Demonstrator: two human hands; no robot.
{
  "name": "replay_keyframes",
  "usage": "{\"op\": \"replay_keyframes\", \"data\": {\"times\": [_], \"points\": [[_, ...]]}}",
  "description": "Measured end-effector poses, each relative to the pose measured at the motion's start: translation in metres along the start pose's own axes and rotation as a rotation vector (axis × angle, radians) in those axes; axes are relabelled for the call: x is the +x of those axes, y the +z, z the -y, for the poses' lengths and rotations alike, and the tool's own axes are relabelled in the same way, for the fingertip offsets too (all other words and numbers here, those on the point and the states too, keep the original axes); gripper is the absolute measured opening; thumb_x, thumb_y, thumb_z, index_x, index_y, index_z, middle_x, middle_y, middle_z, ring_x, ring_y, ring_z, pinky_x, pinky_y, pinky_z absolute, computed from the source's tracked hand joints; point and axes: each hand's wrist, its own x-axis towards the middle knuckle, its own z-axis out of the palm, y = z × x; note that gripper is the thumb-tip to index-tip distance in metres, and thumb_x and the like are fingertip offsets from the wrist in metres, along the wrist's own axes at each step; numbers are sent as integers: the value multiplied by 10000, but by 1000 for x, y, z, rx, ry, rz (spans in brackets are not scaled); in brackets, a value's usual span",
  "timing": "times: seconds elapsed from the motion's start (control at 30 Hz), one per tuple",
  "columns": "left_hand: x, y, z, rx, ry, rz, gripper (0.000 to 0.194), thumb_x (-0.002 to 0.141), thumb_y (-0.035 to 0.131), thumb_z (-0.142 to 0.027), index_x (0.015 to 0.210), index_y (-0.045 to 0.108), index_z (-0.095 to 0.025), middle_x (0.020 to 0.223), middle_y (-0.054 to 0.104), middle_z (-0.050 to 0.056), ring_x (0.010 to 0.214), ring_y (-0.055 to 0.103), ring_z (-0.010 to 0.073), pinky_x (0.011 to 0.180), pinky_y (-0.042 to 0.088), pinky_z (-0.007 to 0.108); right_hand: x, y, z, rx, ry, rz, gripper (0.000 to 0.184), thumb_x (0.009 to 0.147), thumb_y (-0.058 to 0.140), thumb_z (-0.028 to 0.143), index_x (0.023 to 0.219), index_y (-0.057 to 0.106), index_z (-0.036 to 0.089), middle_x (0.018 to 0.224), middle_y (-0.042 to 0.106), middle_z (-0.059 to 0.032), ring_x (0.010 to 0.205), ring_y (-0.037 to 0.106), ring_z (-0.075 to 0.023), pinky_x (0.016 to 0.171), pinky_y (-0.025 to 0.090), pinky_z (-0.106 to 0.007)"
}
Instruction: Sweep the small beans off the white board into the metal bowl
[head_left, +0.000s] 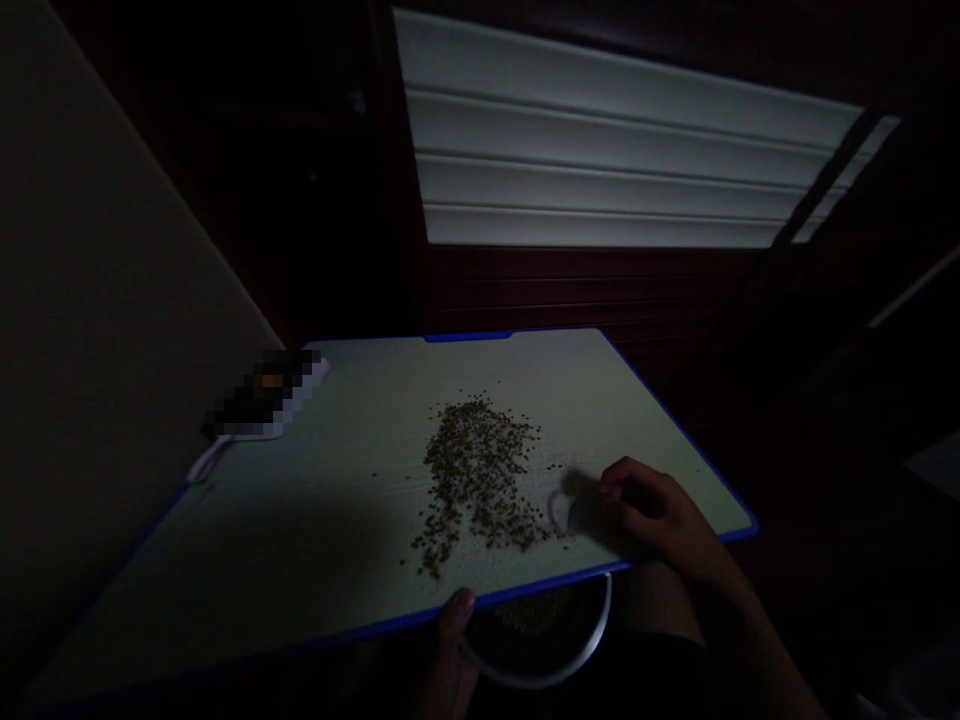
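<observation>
A spread of small dark greenish seeds or beans [476,470] lies on a pale board [360,400] with a blue rim. My right hand [660,510] hovers just over the board to the right of them. Its fingers are curled in towards the thumb, and anything between them is too dark to make out. Below the board's near edge is a round bowl [574,665] with a light rim, holding more greenish grains [536,610]. My left hand [451,650] is at the bowl's left side, closed against it, thumb up at the board's edge; its other fingers are hidden.
A phone-like device [266,400], blurred out, lies at the board's far left with a white cable [206,460]. A wall or panel [112,250] rises at left. Dark red wood with pale slats [600,170] stands behind the board. The room is dim.
</observation>
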Motion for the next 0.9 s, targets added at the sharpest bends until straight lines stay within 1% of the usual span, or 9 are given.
{"op": "replay_keyframes", "data": {"times": [0.07, 0.23, 0.37, 0.43, 0.53, 0.63, 0.7, 0.77, 0.9], "points": [[1, 4, -1, 19, 2, -44, 596, 725, 786, -303, 1314, 696, -317, 1208, 800, 39, 1370, 584, 359, 1203, 397, 510, 0, 0, -1, 4, 2, -15, 114, 881, 646, 333, 904, 629, 223, 784, 660, 8, 711, 601, -142, 640, 473, -270], [0, 7, 0, 12, -29, -57, 697, 672, 803, -274, 1352, 658, -312, 1240, 788, 39, 1373, 576, 373, 1198, 401, 534, -1, -1, -4, 12, 1, -33, 66, 868, 632, 274, 903, 623, 218, 771, 645, 20, 694, 578, -126, 630, 455, -259], [1, 9, 0, -4, -28, -91, 801, 616, 820, -257, 1390, 618, -305, 1276, 773, 40, 1392, 556, 371, 1202, 395, 525, -5, -3, -1, 28, -22, 21, 77, 855, 649, 280, 889, 641, 211, 754, 655, 19, 661, 575, -120, 597, 446, -247], [1, 9, 0, -6, -9, -96, 798, 616, 815, -254, 1388, 618, -299, 1267, 777, 38, 1399, 550, 367, 1211, 383, 514, -7, -4, 2, 24, -44, 75, 88, 832, 673, 255, 905, 667, 206, 769, 685, 12, 676, 607, -127, 617, 467, -250], [2, 9, 1, -17, -37, -117, 760, 611, 808, -264, 1353, 646, -270, 1226, 792, 55, 1394, 553, 378, 1221, 366, 516, -8, -4, 6, -10, -91, 152, 105, 834, 688, 216, 939, 689, 207, 808, 727, 7, 712, 653, -131, 647, 488, -249], [2, 9, 2, -16, -29, -138, 756, 608, 805, -241, 1346, 644, -276, 1235, 789, 46, 1411, 537, 360, 1238, 331, 504, -8, -4, 6, -30, -131, 211, 84, 866, 703, 246, 945, 694, 218, 802, 731, 15, 696, 657, -122, 622, 484, -242], [3, 9, 2, -19, -11, -147, 778, 600, 806, -236, 1357, 631, -279, 1230, 789, 44, 1413, 535, 359, 1233, 339, 513, -8, -3, 4, -30, -163, 233, 78, 882, 709, 275, 938, 698, 222, 787, 716, 19, 674, 641, -115, 602, 474, -239], [3, 9, 3, -30, -30, -169, 791, 580, 812, -267, 1351, 634, -255, 1192, 799, 65, 1397, 547, 384, 1213, 373, 539, -8, -3, 2, -35, -193, 243, 77, 886, 713, 291, 919, 699, 223, 758, 694, 24, 637, 610, -107, 565, 450, -237], [6, 7, 5, -2, -51, -197, 722, 575, 791, -306, 1284, 671, -244, 1180, 802, 74, 1361, 579, 398, 1197, 399, 549, -9, -5, 1, -22, -214, 222, 50, 879, 712, 262, 898, 689, 222, 727, 678, 33, 619, 592, -100, 546, 427, -227]]}}
